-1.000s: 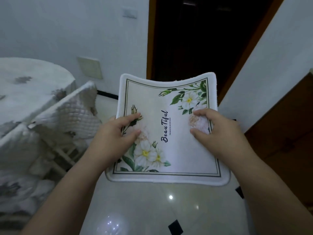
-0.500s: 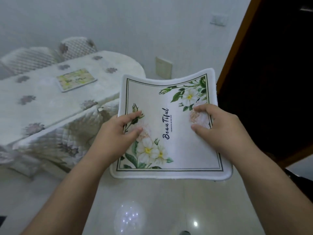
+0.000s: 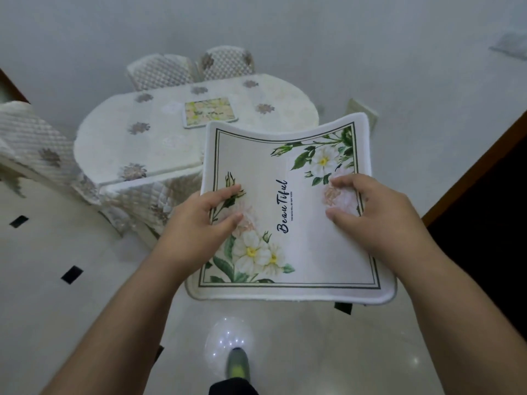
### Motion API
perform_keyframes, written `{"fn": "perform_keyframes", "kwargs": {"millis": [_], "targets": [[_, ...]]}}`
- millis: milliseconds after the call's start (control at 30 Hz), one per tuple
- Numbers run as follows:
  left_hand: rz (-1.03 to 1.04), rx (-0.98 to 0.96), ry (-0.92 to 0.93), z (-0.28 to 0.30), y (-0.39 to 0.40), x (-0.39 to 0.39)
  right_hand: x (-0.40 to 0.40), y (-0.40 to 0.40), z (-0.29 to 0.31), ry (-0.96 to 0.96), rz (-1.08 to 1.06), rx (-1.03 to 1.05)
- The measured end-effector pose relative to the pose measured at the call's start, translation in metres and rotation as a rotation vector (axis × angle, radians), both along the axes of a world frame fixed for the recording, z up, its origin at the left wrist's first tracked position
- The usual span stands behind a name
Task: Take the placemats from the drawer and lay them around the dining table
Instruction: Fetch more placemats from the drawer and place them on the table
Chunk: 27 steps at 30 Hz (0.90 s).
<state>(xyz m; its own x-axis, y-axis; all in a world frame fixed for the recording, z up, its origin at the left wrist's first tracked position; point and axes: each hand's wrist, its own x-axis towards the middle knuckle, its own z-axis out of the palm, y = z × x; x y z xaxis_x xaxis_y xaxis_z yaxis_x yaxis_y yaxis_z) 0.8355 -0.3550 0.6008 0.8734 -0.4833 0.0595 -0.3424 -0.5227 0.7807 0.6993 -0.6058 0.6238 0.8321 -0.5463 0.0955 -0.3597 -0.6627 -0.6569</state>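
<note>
Both hands, left hand point(image 3: 199, 223) and right hand point(image 3: 376, 215), pinch opposite side edges of the flowered placemat point(image 3: 288, 212), held flat in the air short of the dining table point(image 3: 159, 143) for laying; another mat point(image 3: 209, 112) lies near the far edge.

Chair point(image 3: 134, 206) before table point(image 3: 159, 146) (floor point(image 3: 71, 309) leftward)
</note>
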Motion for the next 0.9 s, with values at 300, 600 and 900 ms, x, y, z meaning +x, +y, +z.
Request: {"fn": "perform_keyframes", "kwargs": {"millis": [300, 600, 900], "targets": [[0.088, 0.012, 0.028, -0.021, -0.013, 0.082, 0.103, -0.017, -0.015, 0.054, 0.068, -0.029], [0.125, -0.019, 0.022, -0.022, -0.002, 0.212, 0.244, -0.010, -0.007, 0.073, 0.108, -0.071], [0.210, 0.013, 0.004, -0.014, 0.007, 0.300, 0.345, -0.005, 0.003, 0.054, 0.182, -0.093]]}}
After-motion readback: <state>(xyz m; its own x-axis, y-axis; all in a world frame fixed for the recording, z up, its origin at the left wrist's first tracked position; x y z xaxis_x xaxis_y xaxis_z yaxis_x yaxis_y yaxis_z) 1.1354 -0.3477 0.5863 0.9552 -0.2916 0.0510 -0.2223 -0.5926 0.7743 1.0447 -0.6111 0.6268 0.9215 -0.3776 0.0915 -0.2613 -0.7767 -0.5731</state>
